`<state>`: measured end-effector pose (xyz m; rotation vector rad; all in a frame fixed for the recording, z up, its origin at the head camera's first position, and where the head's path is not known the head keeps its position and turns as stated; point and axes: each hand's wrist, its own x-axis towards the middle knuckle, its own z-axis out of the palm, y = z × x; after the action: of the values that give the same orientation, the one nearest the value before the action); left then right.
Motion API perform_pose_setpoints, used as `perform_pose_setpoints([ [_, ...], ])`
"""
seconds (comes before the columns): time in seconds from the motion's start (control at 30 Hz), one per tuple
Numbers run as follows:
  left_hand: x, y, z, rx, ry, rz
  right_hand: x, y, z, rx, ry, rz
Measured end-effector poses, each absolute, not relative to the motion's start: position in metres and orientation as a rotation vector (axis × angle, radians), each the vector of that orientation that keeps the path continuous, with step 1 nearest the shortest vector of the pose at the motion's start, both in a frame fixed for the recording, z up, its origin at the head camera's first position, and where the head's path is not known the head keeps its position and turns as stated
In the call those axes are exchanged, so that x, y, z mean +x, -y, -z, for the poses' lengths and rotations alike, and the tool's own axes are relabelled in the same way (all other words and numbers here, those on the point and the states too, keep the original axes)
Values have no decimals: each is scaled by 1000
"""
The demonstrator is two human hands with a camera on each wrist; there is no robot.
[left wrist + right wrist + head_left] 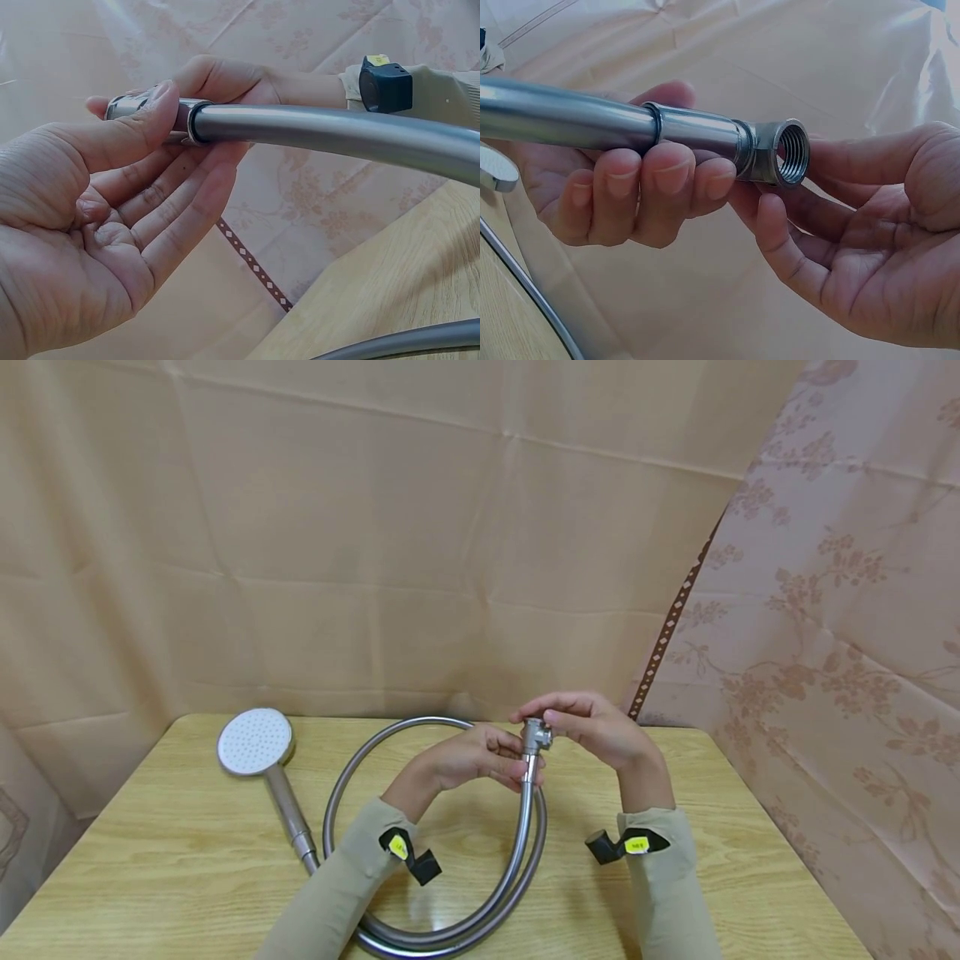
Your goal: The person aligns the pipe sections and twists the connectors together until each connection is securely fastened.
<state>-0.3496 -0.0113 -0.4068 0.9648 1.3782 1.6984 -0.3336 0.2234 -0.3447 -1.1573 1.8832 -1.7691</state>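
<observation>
A shiny metal shower hose [519, 847] rises from its loops on the table to an upright end held above the tabletop. My left hand [474, 755] pinches the smooth metal end sleeve [699, 130] of that hose between thumb and fingers. On top of the sleeve sits a small metal elbow fitting [535, 739]; its threaded side opening [794, 154] faces out in the right wrist view. My right hand [600, 728] grips the fitting with thumb and fingers, just above the left hand. In the left wrist view the left thumb partly hides the sleeve.
A hand shower [255, 743] with a white round face lies at the left of the wooden table [195, 860], handle toward me. The hose coils across the table's middle. Beige cloth [360, 543] hangs behind, and a floral curtain [840, 635] at right.
</observation>
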Motion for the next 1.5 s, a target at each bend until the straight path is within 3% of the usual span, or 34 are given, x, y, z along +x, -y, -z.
perform_pose_setpoints([
  [0.7, -350, 10, 407, 980, -1348, -1713, -333, -220, 345, -993, -1983, 1792],
  [1.23, -351, 11, 407, 982, -1392, -1703, -332, -225, 344, -1184, -1951, 1707],
  [1.5, -349, 11, 406, 987, -1395, -1690, -330, -224, 343, -1142, -1989, 1730],
])
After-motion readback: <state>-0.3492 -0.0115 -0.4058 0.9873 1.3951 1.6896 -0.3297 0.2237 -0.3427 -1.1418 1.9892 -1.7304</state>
